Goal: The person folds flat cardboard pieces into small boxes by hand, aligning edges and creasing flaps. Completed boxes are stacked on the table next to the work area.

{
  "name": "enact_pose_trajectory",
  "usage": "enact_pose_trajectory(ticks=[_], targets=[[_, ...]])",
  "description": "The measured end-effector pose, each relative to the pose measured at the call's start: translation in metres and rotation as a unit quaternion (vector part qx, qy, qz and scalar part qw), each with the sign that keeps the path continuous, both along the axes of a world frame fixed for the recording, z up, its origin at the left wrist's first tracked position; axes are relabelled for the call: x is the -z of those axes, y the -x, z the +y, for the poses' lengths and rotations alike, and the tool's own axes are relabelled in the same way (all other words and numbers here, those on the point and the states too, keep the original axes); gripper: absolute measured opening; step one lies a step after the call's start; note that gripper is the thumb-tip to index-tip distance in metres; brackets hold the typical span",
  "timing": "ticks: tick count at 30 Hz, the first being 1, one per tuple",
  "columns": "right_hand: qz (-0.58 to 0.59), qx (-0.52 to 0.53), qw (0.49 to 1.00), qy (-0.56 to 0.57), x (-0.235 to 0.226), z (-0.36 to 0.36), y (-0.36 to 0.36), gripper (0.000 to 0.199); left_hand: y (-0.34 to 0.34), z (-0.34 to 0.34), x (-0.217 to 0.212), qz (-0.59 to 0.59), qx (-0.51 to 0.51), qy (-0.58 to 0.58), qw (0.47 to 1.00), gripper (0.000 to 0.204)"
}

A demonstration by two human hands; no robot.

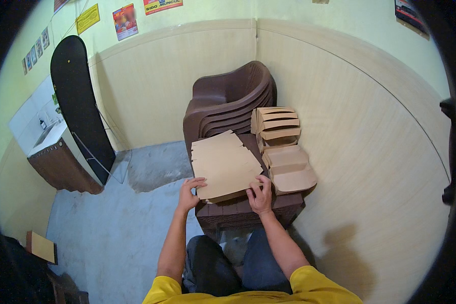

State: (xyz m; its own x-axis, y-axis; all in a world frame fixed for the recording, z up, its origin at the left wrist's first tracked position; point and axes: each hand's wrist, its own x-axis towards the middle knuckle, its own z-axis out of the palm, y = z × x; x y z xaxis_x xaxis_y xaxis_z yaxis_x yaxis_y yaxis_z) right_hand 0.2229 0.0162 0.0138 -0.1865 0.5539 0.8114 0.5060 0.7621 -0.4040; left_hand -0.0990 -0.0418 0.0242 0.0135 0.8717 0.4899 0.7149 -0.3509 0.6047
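A stack of flat brown cardboard sheets (225, 164), notched along the edges, lies on a dark brown plastic table (228, 215) in front of me. At the near left corner, my left hand (189, 193) has its fingertips on the top sheet and its thumb by the edge, gripping it. My right hand (260, 194) pinches the near right corner, fingers bent over the edge. To the right of the stack stand folded cardboard trays: an open one (291, 175) close to me and several nested ones (278, 124) behind it.
Stacked brown plastic armchairs (228, 96) rise behind the cardboard, against the panelled wall (172, 76). On the left are a sink counter (55, 142) and a tall black board (78, 101) leaning upright. Bluish concrete floor (116, 228) lies left of the table.
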Motion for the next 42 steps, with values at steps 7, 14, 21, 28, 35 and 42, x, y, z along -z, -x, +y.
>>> enact_pose_trajectory(ticks=[7, 14, 21, 28, 35, 42], targets=[[0.095, 0.060, 0.994, -0.006, 0.003, 0.005, 0.000, 0.078, -0.010, 0.002, 0.016, -0.028, -0.021, 0.011, 0.999, 0.023], [0.068, 0.020, 0.994, 0.088, 0.000, 0.009, 0.004, 0.083, -0.021, 0.003, 0.025, -0.312, -0.072, 0.083, 0.944, 0.032], [-0.130, 0.085, 0.987, -0.039, -0.010, -0.004, 0.010, 0.074, -0.033, 0.001, 0.019, -0.279, -0.083, 0.092, 0.952, 0.033], [-0.310, 0.081, 0.944, 0.072, -0.026, -0.006, 0.016, 0.074, -0.032, 0.012, 0.029, -0.296, -0.125, 0.074, 0.944, 0.041], [-0.387, 0.039, 0.912, 0.132, -0.016, 0.008, 0.024, 0.069, -0.044, 0.008, 0.019, -0.254, -0.249, 0.083, 0.931, 0.065], [-0.410, 0.031, 0.888, 0.208, -0.014, 0.013, 0.028, 0.066, -0.062, -0.002, 0.004, 0.092, -0.266, -0.101, 0.954, 0.049]])
